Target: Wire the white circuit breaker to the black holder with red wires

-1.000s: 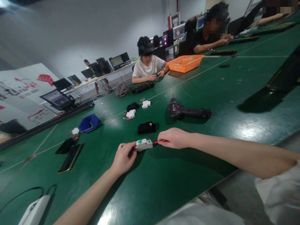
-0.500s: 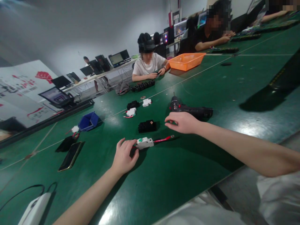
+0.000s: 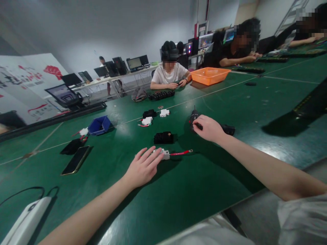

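Observation:
My left hand point(image 3: 143, 166) lies with fingers stretched over a small white circuit breaker point(image 3: 165, 154) on the green table point(image 3: 178, 197), covering most of it. A red wire point(image 3: 182, 152) sticks out of the breaker to the right and rests on the table. My right hand point(image 3: 208, 128) is farther back, its fingers curled round the grip of a black cordless screwdriver point(image 3: 227, 129) that lies on its side. A black block point(image 3: 164, 137) sits between the two hands.
Behind are more breakers, white point(image 3: 147, 120) and black point(image 3: 149, 113), a blue bin point(image 3: 99, 125), a phone point(image 3: 76, 160) and an orange tray point(image 3: 209, 75). A white device with a cable point(image 3: 24, 223) lies near left. Other people sit at the far side.
My right hand let go of the red wire and moved back onto the screwdriver. My left hand opened and spread flat over the breaker. The view shifted slightly.

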Available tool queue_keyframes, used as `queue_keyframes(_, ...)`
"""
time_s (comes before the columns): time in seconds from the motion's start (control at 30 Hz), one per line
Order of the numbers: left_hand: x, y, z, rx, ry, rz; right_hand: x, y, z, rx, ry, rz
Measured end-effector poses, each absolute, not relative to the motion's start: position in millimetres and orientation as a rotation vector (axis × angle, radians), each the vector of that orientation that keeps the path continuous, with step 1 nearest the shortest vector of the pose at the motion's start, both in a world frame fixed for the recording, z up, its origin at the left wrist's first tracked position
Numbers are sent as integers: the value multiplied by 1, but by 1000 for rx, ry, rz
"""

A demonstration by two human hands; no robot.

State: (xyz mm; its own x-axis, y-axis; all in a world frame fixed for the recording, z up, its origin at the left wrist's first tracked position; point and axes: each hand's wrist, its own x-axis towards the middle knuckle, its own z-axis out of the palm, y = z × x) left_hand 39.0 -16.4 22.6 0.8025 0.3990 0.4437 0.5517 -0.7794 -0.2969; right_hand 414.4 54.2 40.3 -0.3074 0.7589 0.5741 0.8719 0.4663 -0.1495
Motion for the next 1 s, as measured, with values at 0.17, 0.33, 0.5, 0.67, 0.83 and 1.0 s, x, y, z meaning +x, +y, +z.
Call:
queue_keyframes(0.17,38,-18,26,-2551,-691,-368,428,62,40,-1592,-2086,-396)
queue_keyframes(0.33,36,-19,26,-2547,-717,-433,438,67,43,-1831,-2072,-444)
queue_keyframes(0.5,36,-20,25,-2513,-812,-510,435,67,44,-2036,-2111,-402)
queue_keyframes(0.67,37,-19,24,-2461,-911,-557,433,68,48,-2196,-2078,-195)
queue_keyframes(0.83,36,-18,22,-2399,-1027,-599,445,67,50,-2094,-2249,-23)
queue_keyframes(1.0,35,-17,21,-2403,-1061,-536,455,74,51,-1933,-2354,18)
